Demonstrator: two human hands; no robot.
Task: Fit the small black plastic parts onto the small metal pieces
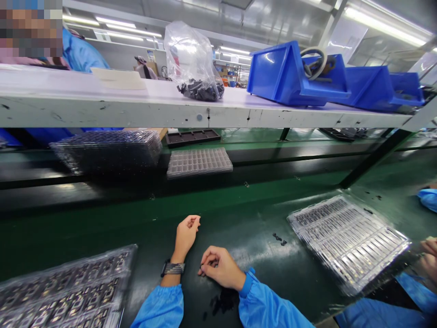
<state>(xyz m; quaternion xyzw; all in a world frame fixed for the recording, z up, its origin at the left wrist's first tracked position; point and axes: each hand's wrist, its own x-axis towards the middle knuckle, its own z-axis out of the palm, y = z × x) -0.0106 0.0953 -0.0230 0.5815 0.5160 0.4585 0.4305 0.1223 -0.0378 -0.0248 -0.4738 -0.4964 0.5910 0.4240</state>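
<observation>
My left hand (187, 233), with a watch (173, 268) on its wrist, hovers over the green work surface with its fingers curled together. Whatever it may hold is hidden. Close by on the right, my right hand (220, 268) is closed in a pinch. A dark spot shows at its fingertips, too small to name. Below that hand lies a pile of small black parts (223, 301), blurred. A few more small black pieces (280, 238) lie to the right.
Clear plastic trays filled with small parts stand at left (85, 291) and right (351, 241). Behind are an empty clear tray (200, 161) and a tray stack (109, 148). Overhead, a white shelf (153, 111) carries blue bins (273, 75) and a plastic bag (189, 54). Another person's hand (430, 255) is at right.
</observation>
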